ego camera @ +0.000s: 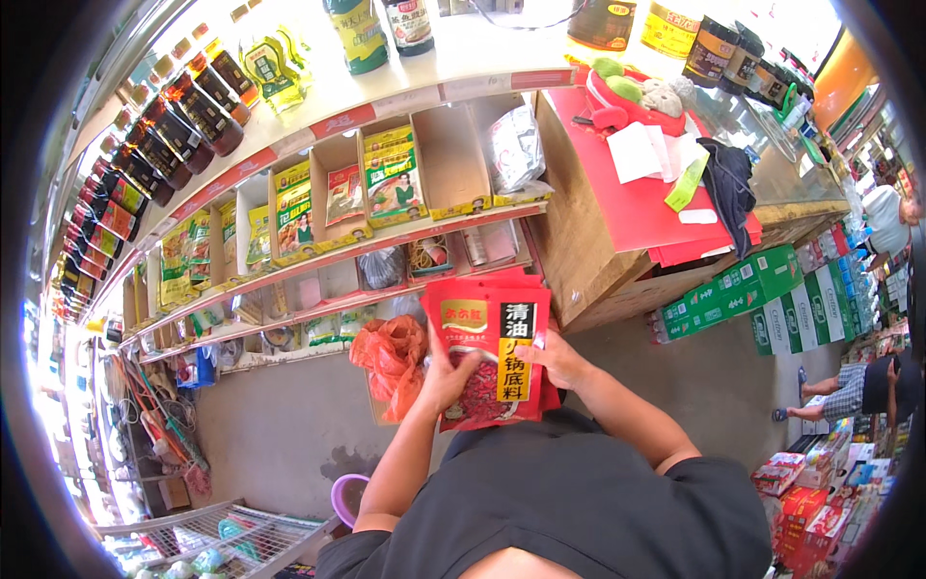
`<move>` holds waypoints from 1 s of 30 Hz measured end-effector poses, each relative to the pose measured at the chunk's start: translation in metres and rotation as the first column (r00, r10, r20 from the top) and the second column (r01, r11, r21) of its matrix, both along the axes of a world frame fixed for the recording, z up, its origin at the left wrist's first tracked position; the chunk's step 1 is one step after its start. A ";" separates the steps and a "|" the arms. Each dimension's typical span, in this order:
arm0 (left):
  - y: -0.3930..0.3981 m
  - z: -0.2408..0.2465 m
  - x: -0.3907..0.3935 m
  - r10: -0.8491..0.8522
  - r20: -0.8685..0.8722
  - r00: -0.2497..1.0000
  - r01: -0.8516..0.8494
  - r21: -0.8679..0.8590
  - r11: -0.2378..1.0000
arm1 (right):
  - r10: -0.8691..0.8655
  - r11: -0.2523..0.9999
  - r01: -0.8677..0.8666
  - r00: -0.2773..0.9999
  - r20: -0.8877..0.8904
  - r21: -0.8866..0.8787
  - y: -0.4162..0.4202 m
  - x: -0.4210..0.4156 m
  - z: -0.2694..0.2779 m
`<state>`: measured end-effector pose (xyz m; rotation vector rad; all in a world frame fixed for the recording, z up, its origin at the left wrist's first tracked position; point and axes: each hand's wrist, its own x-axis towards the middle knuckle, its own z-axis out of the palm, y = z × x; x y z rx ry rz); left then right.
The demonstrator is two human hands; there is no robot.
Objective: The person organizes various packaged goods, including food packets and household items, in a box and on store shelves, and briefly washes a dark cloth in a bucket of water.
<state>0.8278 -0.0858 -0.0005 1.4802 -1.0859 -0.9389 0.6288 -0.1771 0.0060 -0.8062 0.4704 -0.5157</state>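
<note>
A stack of red hot pot seasoning packets [470,354] is held upright before my chest, its printed front facing me. My left hand [450,373] grips the left side, thumb across the front packet. On the right side, my right hand [561,358] holds the stack, with fingers partly hidden behind it. How many packets there are cannot be told. Beyond the stack, shelf boxes hold green and yellow seasoning packets [394,177]. One cardboard box [452,163] beside them shows its bare inside. A crumpled orange plastic bag [391,358] lies just left of my left hand.
Sauce bottles [195,116] line the upper shelf. At right stands a wooden counter [589,271] bearing red sheets [629,217], papers and a dark cloth [727,188]. Green cartons [731,293] are on the floor. A wire rack [231,539] and purple bucket [347,499] stand behind left; people are at far right.
</note>
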 end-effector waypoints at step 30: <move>-0.084 0.020 0.059 0.116 -0.537 0.836 -0.121 0.027 0.992 | -0.320 0.924 0.220 0.893 -0.316 -0.313 -0.119 0.073 0.019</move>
